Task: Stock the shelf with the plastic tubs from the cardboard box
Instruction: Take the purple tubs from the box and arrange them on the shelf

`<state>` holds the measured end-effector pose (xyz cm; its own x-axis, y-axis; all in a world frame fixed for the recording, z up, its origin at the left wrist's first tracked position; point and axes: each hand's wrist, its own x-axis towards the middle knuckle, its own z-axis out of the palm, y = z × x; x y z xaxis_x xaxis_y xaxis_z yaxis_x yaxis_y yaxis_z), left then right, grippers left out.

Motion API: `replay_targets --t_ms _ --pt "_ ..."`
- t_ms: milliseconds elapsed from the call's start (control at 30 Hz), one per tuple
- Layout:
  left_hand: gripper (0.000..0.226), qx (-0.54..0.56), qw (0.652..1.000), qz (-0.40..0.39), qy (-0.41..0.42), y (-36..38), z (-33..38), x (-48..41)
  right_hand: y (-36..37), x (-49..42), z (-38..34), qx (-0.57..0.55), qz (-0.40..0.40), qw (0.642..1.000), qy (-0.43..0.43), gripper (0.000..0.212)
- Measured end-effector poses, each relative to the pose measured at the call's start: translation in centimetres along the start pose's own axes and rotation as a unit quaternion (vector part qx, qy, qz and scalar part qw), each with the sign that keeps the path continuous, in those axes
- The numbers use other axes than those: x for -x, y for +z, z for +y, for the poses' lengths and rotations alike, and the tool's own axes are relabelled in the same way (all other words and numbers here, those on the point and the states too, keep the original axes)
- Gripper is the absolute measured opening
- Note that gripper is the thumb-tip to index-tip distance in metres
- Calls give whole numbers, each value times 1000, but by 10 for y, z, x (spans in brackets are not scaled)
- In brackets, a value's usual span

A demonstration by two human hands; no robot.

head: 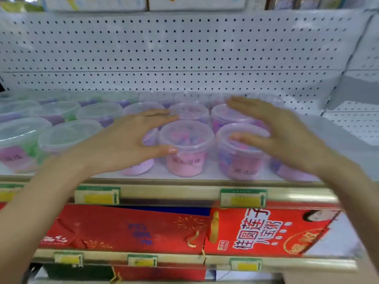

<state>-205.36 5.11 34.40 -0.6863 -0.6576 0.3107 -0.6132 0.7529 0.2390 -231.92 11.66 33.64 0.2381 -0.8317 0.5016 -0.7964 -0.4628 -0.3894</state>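
Observation:
Several clear plastic tubs with lids stand in rows on the white shelf (184,177). A pink-filled tub (186,148) stands at the front middle, a purple-filled tub (240,156) to its right. My left hand (127,140) hovers flat with straight fingers beside the pink tub, its thumb touching the tub's side. My right hand (274,130) is spread flat over the purple tub, thumb across its lid. Neither hand grips anything. Another purple tub (139,167) is partly hidden under my left hand. The cardboard box is not in view.
Green and purple tubs (22,140) fill the shelf's left side. A white pegboard wall (184,48) backs the shelf. Yellow price tags (244,198) line the front rail. Red gift boxes (256,232) lie on the shelf below. Bare shelf shows at the right (332,136).

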Motion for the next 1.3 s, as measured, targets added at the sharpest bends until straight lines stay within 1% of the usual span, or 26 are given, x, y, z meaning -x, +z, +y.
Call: replay_targets --t_ms 67,133,200,267,367,467,600,800,933,1133,1300 --pt "73 15 999 17 39 14 29 -18 -39 21 19 30 11 999 42 56" --pt "65 11 998 22 66 35 56 -35 -61 43 41 61 -13 995 80 54" --pt "64 -28 995 20 90 57 75 -49 -67 66 64 87 -50 989 109 56" --pt "67 -73 993 2 93 73 84 -62 -68 86 81 91 -75 985 128 58" --pt "67 -104 990 -45 81 85 86 -74 -66 100 92 71 -79 983 151 55" --pt "64 -97 991 -69 63 88 83 -81 -59 99 99 72 -61 984 148 49" --pt "64 -93 992 -76 46 88 83 -85 -55 91 100 67 -53 985 149 44" --pt "63 -81 992 -87 38 88 84 -85 -56 90 98 67 -50 985 150 47" --pt "63 -72 993 -88 36 88 85 -84 -57 88 100 66 -26 985 160 46" --pt "63 -84 992 -86 32 89 86 -82 -55 90 107 4 -9 986 167 42" --pt "63 -79 992 -98 31 87 87 -83 -53 90 104 16 -10 985 170 43"
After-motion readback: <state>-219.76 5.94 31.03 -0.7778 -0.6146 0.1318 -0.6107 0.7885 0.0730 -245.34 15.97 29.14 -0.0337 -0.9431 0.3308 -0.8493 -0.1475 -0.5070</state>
